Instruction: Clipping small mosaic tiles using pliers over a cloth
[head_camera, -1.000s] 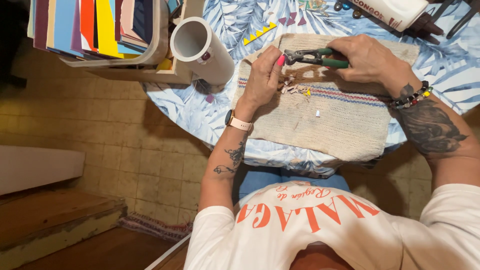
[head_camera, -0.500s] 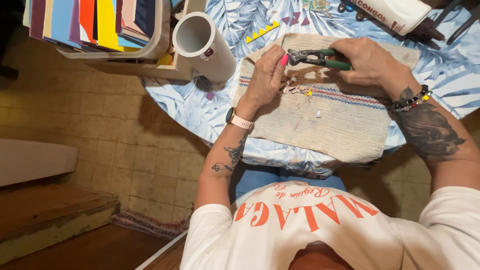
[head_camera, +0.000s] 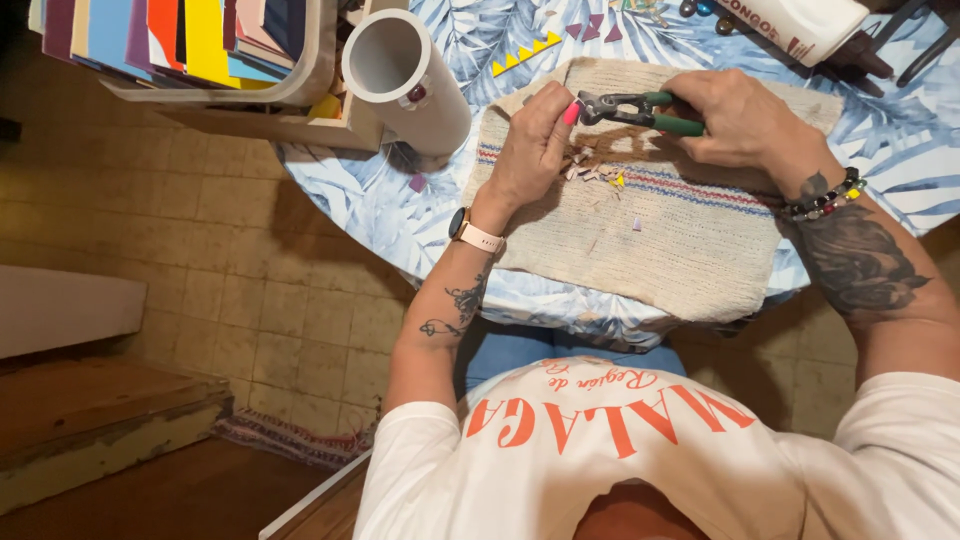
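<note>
Two hands work close together over a beige woven cloth (head_camera: 660, 240) spread on the round bench (head_camera: 380, 200), which is covered by a blue leaf-print sheet. The right hand (head_camera: 745, 120) is closed around the green handles of a pair of nippers (head_camera: 640, 108), whose dark head points toward the left hand (head_camera: 535, 145). The left hand is curled narrow, fingertips pinched together right at the tool's head; whatever small piece it holds there is too small to make out. Just below both hands, a scatter of small coloured chips (head_camera: 595, 172) lies on the cloth near its red and blue stripes. A white tube (head_camera: 405, 80) lies on its side to the left of the cloth, beside a wooden tray of coloured sheets (head_camera: 190, 40). Small yellow triangles (head_camera: 525, 55) sit in a row on the bench just above the cloth's upper left corner.
</note>
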